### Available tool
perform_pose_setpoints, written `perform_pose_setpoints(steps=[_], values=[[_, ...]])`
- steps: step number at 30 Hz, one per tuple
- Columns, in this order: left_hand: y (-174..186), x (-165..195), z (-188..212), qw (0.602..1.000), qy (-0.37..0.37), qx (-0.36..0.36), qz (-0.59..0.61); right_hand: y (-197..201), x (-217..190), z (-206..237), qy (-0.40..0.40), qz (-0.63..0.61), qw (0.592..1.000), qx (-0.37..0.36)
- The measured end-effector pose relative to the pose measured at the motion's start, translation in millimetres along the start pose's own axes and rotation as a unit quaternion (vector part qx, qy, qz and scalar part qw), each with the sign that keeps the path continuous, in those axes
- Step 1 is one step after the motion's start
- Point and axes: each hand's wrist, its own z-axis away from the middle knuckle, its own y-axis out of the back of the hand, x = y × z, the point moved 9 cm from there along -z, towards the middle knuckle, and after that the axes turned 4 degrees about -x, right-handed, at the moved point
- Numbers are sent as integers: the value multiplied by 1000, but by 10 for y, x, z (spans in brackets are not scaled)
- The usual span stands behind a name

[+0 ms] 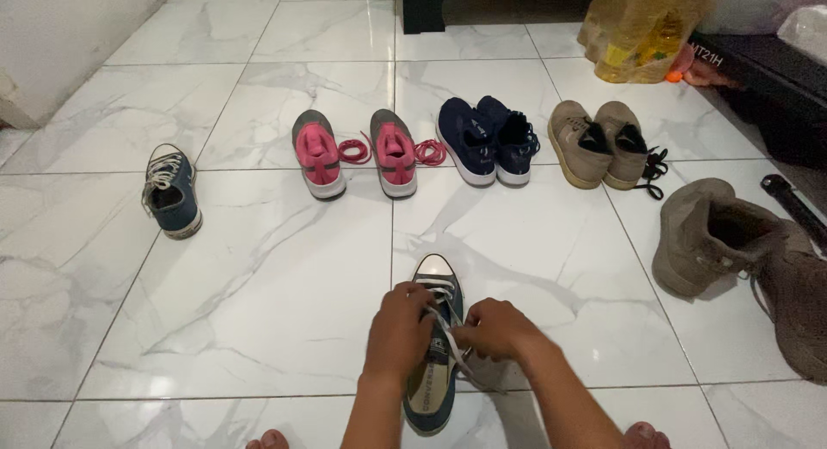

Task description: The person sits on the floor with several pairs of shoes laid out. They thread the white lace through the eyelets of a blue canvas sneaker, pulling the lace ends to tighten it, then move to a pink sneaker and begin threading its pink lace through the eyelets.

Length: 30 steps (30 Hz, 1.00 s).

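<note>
Both hands work the blue sneaker (433, 354) on the floor (258, 311), near the frame's lower edge. Left hand (398, 333) and right hand (497, 328) pinch white laces (450, 341). Bare tile separates it from the pink pair (357, 153).

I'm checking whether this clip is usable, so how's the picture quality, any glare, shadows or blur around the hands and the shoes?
Head view: glossy marble floor shows soft sheen, no harsh glare; soft shadows fall beside the shoes; left hand and right hand on the laces of the blue sneaker look slightly motion-blurred; the pink and grey pair is sharp; the top right corner is dim; tile lines bow slightly at the edges.
</note>
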Motion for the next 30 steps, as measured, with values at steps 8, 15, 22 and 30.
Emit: perform_pose_setpoints(steps=[8, 15, 22, 30], values=[[-60, -153, -298, 983, 86, -2, 163, 250, -488, 105, 107, -54, 992, 23], [247, -172, -297, 980, 147, 123, 61, 778, -680, 396, 170, -323, 931, 15], [-169, -402, -263, 932, 351, -50, 76, 1385, -622, 792, 180, -323, 924, 100], [-495, -419, -153, 908, 371, -98, 167, 939, -679, 543, 149, -140, 978, 51]])
